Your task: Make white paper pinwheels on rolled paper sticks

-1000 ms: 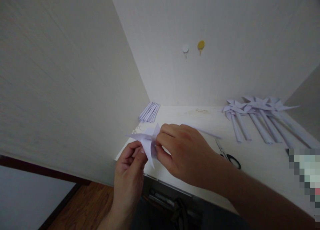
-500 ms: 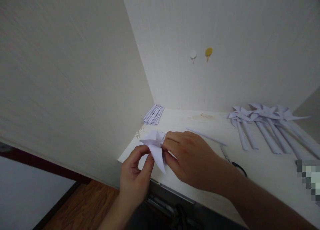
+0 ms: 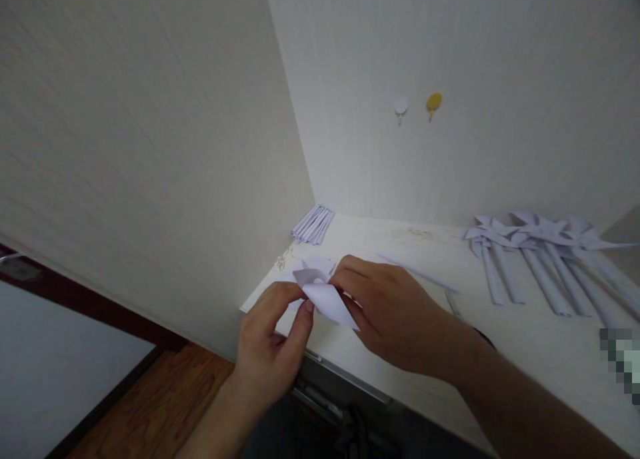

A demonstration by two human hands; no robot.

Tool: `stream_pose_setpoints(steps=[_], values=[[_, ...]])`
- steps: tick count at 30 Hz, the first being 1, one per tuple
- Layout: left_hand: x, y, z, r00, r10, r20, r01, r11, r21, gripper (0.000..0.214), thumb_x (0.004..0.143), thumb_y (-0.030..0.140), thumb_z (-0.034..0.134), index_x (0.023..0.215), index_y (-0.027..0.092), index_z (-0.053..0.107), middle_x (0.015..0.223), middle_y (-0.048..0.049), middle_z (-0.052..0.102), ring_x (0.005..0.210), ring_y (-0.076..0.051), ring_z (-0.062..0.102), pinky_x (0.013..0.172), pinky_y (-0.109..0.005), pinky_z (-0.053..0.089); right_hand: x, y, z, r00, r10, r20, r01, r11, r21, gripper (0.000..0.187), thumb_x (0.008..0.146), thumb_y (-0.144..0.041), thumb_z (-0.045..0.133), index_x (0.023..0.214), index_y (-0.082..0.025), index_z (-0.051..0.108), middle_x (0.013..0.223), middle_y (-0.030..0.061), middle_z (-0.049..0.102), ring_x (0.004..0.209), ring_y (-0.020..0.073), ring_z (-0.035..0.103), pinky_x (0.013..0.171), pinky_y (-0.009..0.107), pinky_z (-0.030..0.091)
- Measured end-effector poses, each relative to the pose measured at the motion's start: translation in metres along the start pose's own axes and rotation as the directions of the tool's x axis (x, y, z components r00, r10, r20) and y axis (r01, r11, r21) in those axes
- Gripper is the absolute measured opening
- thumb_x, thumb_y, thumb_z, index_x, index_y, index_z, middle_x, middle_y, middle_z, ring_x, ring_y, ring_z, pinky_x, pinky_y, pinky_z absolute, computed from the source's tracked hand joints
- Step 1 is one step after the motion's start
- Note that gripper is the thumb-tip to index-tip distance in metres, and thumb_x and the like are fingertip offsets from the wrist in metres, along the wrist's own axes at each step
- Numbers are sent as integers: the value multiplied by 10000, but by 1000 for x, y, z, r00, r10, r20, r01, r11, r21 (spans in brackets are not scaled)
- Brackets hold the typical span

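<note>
A white paper pinwheel [image 3: 327, 302] is held up between my two hands, above the near edge of the white desk. The thumb and forefinger of my left hand [image 3: 275, 332] pinch its left side. My right hand [image 3: 387, 306] is closed on its right side, with the fingertips partly hidden behind the paper. One curved blade points toward the lower right. Behind the pinwheel, more white paper [image 3: 327, 264] lies on the desk. A thin rolled paper stick [image 3: 417, 272] lies just beyond my right hand.
Several finished paper pinwheels on sticks [image 3: 537, 246] lie at the right. Short paper rolls [image 3: 314, 224] are bundled in the back corner. Scissors [image 3: 454, 306] lie partly under my right forearm. Two hooks, one yellow [image 3: 434, 102] and one white [image 3: 401, 106], are on the back wall.
The pinwheel has turned in my hands; its lower blade now points to the lower right instead of downward. Both hands keep their grip. The view has shifted slightly.
</note>
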State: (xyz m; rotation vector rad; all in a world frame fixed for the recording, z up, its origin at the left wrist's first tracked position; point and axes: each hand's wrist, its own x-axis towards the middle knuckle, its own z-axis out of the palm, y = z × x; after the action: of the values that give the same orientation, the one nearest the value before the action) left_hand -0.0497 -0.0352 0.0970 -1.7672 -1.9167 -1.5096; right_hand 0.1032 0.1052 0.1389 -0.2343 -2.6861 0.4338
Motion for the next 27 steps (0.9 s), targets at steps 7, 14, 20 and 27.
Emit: stream_pose_setpoints(steps=[7, 14, 20, 27], values=[[1, 3, -4, 996, -85, -7, 84, 992, -96, 133, 916, 153, 655, 968, 224, 755, 928, -51, 759, 864, -214, 687, 817, -311, 503, 1, 1, 0, 1000, -20, 10, 18, 992, 126, 86, 895, -86, 576, 884, -171, 568, 910, 29, 600, 743, 159, 507, 665, 300, 348], [7, 9, -7, 995, -100, 25, 102, 988, -118, 135, 912, 174, 649, 933, 225, 773, 912, -58, 767, 841, -221, 691, 797, -327, 508, 0, -2, 0, 999, -43, -26, 47, 982, 182, 117, 965, -109, 505, 883, -175, 556, 886, 32, 591, 743, 161, 500, 674, 299, 350], [16, 10, -13, 994, -23, 103, 35, 993, -117, 145, 910, 184, 643, 916, 227, 781, 947, -84, 759, 890, -242, 686, 833, -369, 511, 0, -2, -1, 999, -47, -10, 48, 976, 213, 137, 984, -110, 483, 890, -176, 558, 887, 37, 602, 739, 161, 512, 665, 298, 354], [19, 12, -15, 989, 12, 146, 8, 991, -131, 164, 918, 165, 622, 910, 235, 771, 941, -81, 741, 907, -242, 668, 835, -372, 496, 2, -3, -3, 997, -80, -20, 82, 960, 268, 140, 974, -107, 483, 881, -182, 556, 888, 41, 619, 746, 163, 528, 668, 295, 371]])
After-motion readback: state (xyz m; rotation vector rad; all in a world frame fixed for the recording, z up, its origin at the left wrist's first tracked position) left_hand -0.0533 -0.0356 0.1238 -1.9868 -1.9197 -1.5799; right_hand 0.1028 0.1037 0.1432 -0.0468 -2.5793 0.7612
